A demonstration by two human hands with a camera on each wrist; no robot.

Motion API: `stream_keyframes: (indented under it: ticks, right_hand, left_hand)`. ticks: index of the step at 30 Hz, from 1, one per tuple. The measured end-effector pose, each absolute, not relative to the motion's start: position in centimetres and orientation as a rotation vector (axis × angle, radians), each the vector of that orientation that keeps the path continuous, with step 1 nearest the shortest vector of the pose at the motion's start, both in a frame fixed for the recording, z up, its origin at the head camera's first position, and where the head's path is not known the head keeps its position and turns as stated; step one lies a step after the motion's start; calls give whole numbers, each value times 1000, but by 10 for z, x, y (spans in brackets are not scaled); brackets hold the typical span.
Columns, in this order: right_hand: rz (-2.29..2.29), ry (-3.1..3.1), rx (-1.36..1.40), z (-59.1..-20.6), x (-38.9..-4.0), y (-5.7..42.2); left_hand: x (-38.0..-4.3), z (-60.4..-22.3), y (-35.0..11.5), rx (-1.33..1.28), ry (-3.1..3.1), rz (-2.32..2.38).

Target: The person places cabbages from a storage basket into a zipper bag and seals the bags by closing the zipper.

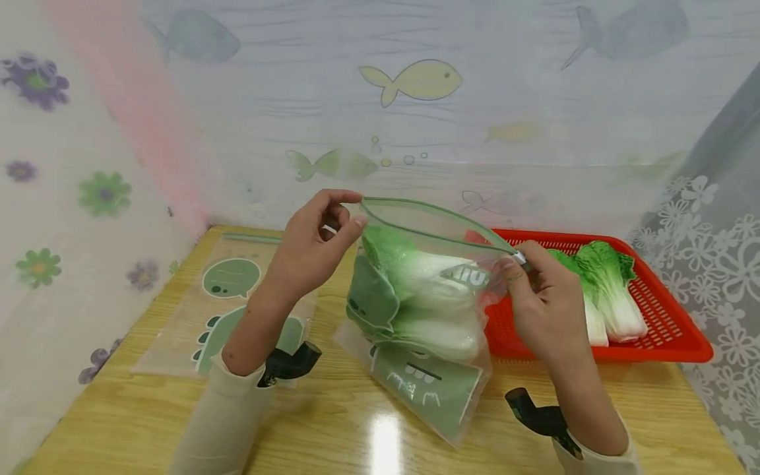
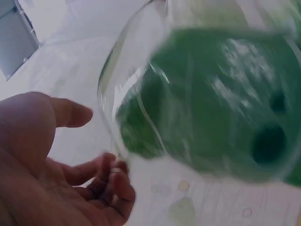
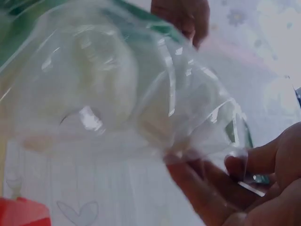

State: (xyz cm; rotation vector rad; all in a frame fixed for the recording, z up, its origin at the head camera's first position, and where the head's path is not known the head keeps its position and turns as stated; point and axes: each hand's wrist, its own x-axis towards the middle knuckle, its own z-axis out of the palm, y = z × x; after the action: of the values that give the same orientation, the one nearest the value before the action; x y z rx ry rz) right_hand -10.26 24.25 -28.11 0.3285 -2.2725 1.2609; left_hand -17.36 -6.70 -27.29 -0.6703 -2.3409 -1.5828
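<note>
A clear zip bag (image 1: 433, 297) with a green cartoon print holds bok choy (image 1: 427, 316), green leaves to the left and white stems to the right. Its green-edged mouth gapes between the two hands. My right hand (image 1: 549, 300) pinches the mouth's right end, beside the white slider (image 1: 520, 257). At the other end, my left hand (image 1: 317, 241) reaches with its index finger to the bag's upper left corner. In the left wrist view, the thumb (image 2: 73, 113) stands apart from the fingers, whose tips are right at the bag's edge.
A red basket (image 1: 683, 340) with more bok choy (image 1: 611, 290) stands at the right. Another printed zip bag (image 1: 178, 336) lies flat at the left of the wooden table (image 1: 332, 429). A further printed bag (image 1: 427, 389) lies under the filled one. Patterned curtains (image 1: 297, 99) surround the table.
</note>
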Motion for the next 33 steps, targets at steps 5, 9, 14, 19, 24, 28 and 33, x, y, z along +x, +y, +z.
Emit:
stream_keyframes:
  ticks: [5, 9, 14, 19, 24, 28, 33]
  right_hand:
    - [1405, -2220, 424, -283, -113, 254]
    - [1472, -2205, 498, -286, -120, 256]
    - [1404, -1885, 570, -288, -125, 256]
    - [1387, -1668, 657, -287, -130, 252]
    - [1353, -1653, 619, -291, -134, 247]
    - [1367, -1602, 588, -293, -136, 244]
    - [1423, -1486, 589, -292, -135, 241]
  left_hand:
    - [-189, -278, -82, -715, -2348, -1683]
    - [-193, -282, -81, -798, -2229, -1768]
    - [-188, -277, -76, -892, -1964, -1786]
    - [-182, -272, -75, -915, -1858, -1801]
    - [-181, -271, -74, -874, -1845, -1797]
    - [-181, -270, -73, -882, -1755, -1876]
    - [-175, -265, -71, -894, -1635, -1841]
